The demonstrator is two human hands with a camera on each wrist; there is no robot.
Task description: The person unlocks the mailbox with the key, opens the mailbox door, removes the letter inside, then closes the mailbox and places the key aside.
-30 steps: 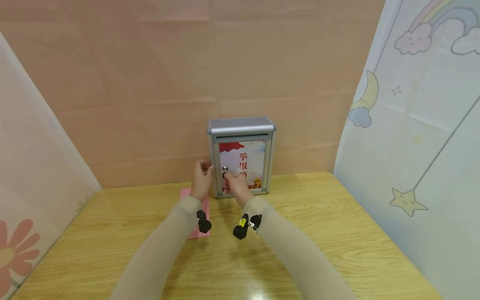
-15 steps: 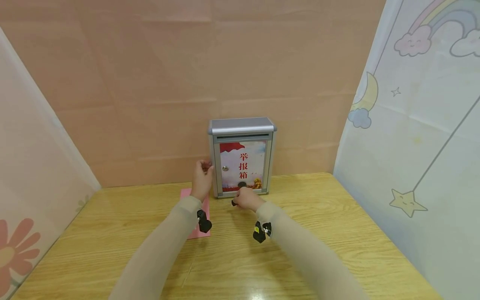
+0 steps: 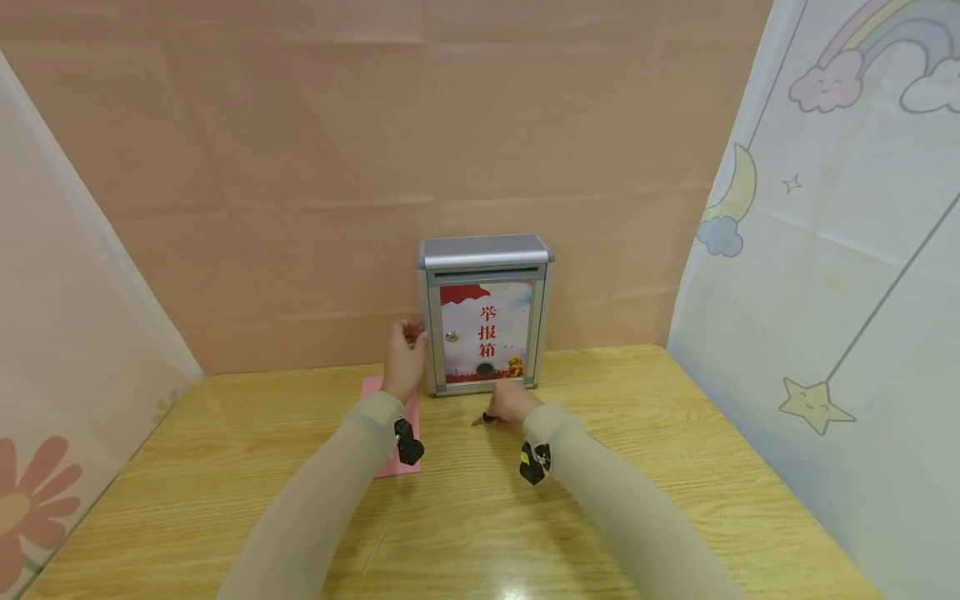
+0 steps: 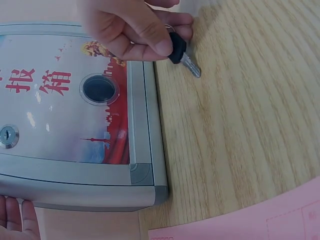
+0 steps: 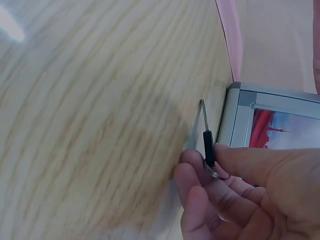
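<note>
A grey metal letter box [image 3: 466, 333] with red lettering on its front panel stands upright on the table, its door closed. The fingers of my left hand [image 3: 403, 358] touch the box's left side; in the left wrist view only those fingertips [image 4: 29, 220] show. Just in front of the box's lower edge, my right hand [image 3: 513, 402] pinches a black-headed key [image 4: 177, 47] between thumb and forefinger. Its metal blade points away from the fingers, low over the wood, and a small ring [image 5: 212, 172] hangs at its head. Nothing is in the lock [image 4: 7, 135] on the door.
Pink paper [image 3: 397, 465], seemingly an envelope, lies on the wooden table [image 3: 600, 467] under my left forearm. An orange-tan backdrop [image 3: 300, 167] rises behind the box, with printed cloth walls [image 3: 862, 275] at both sides. A dark round window [image 4: 99, 89] sits low in the door.
My right hand has left the lock with the key and moved down and right to the table before the box. The left hand has stayed at the box's side.
</note>
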